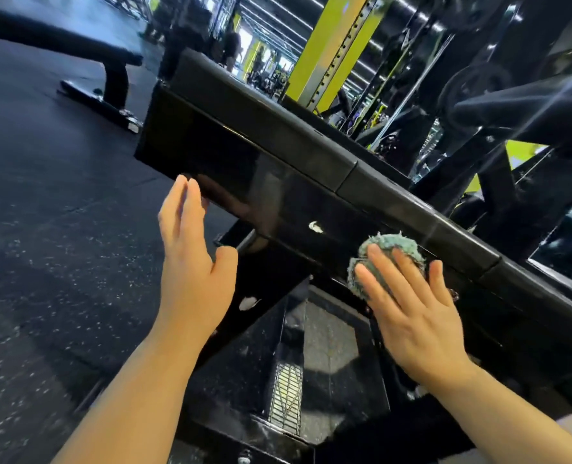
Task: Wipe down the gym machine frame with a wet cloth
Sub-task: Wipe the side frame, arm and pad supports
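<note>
A glossy black machine frame beam (pixel 244 169) runs from upper left to lower right, with a black pad on top of it. My right hand (pixel 411 309) presses a crumpled teal-grey cloth (pixel 390 251) flat against the beam's side, fingers straight and spread. My left hand (pixel 191 262) is held up with straight fingers, the fingertips at the lower edge of the beam further left. A small white mark (pixel 315 226) sits on the beam between my two hands, and another white spot (pixel 248 303) lies on the diagonal strut below.
Speckled black rubber floor (pixel 43 262) fills the left side. A flat black bench (pixel 104 61) stands at the upper left. Yellow perforated rack uprights (pixel 328 45) and black machine arms (pixel 512 112) crowd the upper right. A ribbed metal footplate (pixel 286 393) lies below the beam.
</note>
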